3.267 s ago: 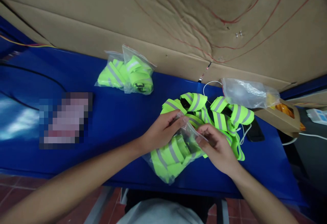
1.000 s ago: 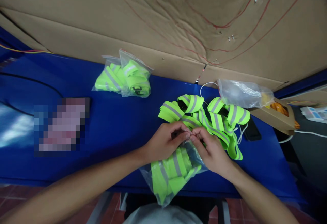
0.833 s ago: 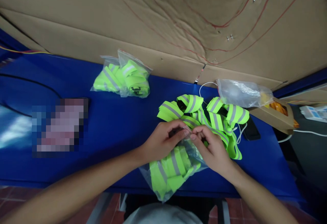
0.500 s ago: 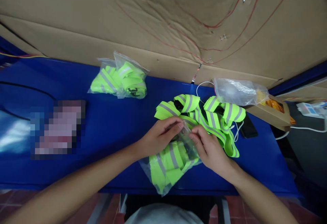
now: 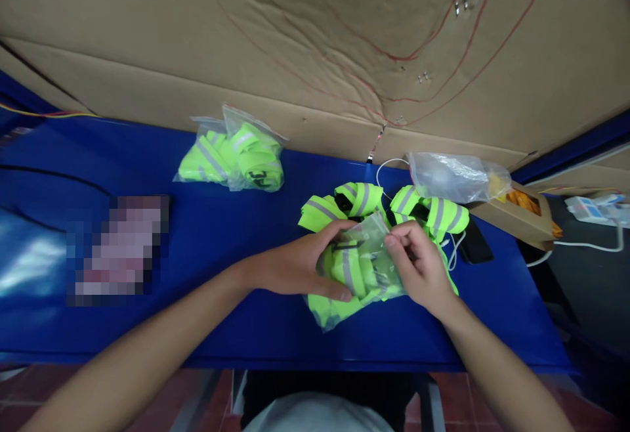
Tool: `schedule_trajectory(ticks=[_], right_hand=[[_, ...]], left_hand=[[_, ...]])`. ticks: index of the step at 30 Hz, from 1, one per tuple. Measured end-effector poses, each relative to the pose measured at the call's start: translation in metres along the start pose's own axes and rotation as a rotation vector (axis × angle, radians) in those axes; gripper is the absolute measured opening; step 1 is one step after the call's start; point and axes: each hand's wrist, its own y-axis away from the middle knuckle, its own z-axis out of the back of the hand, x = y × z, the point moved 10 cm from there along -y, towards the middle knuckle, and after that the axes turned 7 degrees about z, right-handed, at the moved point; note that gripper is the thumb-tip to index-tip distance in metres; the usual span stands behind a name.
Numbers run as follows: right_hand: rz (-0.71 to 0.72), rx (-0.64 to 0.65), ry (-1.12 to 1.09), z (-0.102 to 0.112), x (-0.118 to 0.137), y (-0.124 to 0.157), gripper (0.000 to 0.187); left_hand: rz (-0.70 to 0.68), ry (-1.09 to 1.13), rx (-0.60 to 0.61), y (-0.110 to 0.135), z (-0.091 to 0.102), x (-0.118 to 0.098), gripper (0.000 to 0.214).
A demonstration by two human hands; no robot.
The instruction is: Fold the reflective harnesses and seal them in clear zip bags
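Between the fingers of the left hand (image 5: pixel 299 264) and right hand (image 5: pixel 423 266) sits a clear bag (image 5: pixel 368 264) of neon strap (image 5: pixel 349 269); the left cradles its side, the right pinches its top corner. I'd want that pinch firm, the cradle light.

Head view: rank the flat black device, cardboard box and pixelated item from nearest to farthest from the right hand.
1. Flat black device, just right of the right hand.
2. Cardboard box, farther right.
3. Pixelated item, far left.
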Motion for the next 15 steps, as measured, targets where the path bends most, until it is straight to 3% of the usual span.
schedule_trajectory(ticks=[5,8,10,12,15], right_hand=[[-0.053,-0.232,-0.169,0.029,-0.015,-0.008,0.040],[-0.070,-0.308,-0.167,0.037,-0.021,-0.009,0.041],[-0.033,-0.265,-0.108,0.033,-0.016,-0.009,0.033],[0.036,-0.168,0.001,0.021,-0.006,-0.008,0.024],[0.172,0.009,0.148,-0.004,0.013,-0.005,0.014]], left_hand=[[-0.172,0.022,-0.266,0.006,0.014,-0.017,0.086],[-0.299,0.101,-0.572,0.018,0.045,-0.025,0.082],[-0.361,0.189,-0.820,0.033,0.074,-0.024,0.080],[-0.380,0.274,-0.989,0.043,0.099,-0.017,0.073],[-0.318,0.238,-1.030,0.039,0.123,-0.006,0.060]])
